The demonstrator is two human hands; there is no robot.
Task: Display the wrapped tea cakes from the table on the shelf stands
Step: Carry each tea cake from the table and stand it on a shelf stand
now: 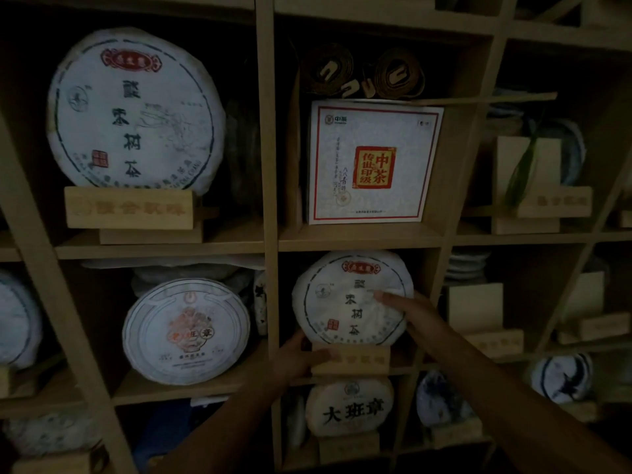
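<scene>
Seating upright on the wooden stand point(350, 359) in the shelf's middle compartment, the wrapped tea cake point(345, 299) may roll or tip forward if the left hand point(301, 360) gripping the stand jolts it or the right hand point(407, 311), fingers flat against its face, releases early.

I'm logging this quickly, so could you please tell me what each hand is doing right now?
Left hand: holds the wooden stand at its left end.
Right hand: open, straight fingers touching the front of the tea cake.
</scene>
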